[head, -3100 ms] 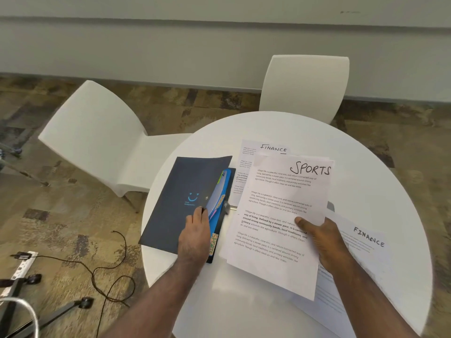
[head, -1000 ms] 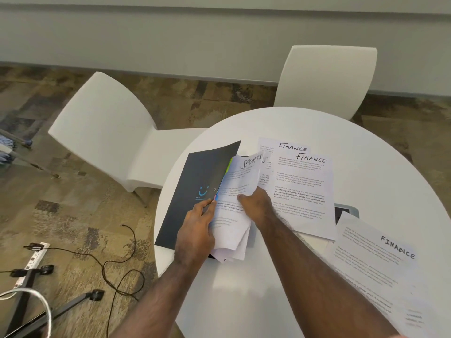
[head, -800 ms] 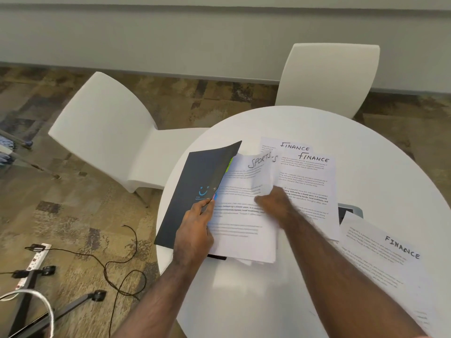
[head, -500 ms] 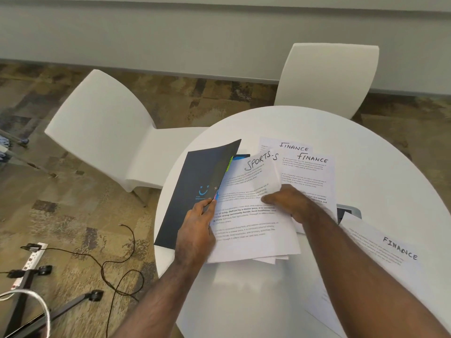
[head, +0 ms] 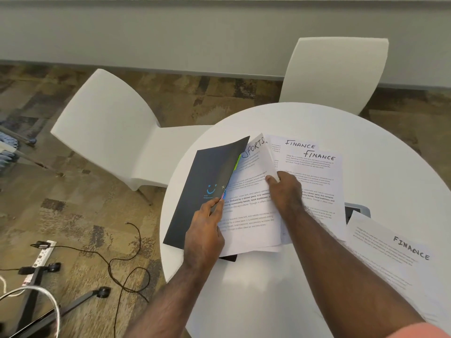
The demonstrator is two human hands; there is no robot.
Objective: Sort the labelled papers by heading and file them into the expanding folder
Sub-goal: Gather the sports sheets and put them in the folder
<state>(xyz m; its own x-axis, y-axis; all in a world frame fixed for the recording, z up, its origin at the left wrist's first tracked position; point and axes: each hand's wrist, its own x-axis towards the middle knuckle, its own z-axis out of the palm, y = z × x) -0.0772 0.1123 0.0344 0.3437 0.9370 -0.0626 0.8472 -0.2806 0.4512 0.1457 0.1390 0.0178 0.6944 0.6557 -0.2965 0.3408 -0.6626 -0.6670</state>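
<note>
A dark expanding folder [head: 207, 181] with a blue smile logo lies at the left of the round white table [head: 366, 132], its front cover lifted. My left hand [head: 205, 230] pinches that cover's right edge. Coloured tabs show under the cover. Sheets headed SPORTS [head: 249, 206] lie partly inside the folder, tucked under the cover. My right hand [head: 285, 191] grips their right edge, which curls upward. Two sheets headed FINANCE [head: 317, 167] lie just right of them. Another FINANCE sheet [head: 400, 250] rests at the table's right.
Two white chairs stand at the table, one to the left [head: 109, 132] and one behind [head: 336, 71]. A dark device [head: 353, 211] peeks out between the papers. On the carpet at lower left lie a power strip [head: 41, 257], a black cable and a stand's legs.
My right hand carried the SPORTS sheets from above the table into the folder under the raised cover, then pushed them further left. My left hand kept holding the cover.
</note>
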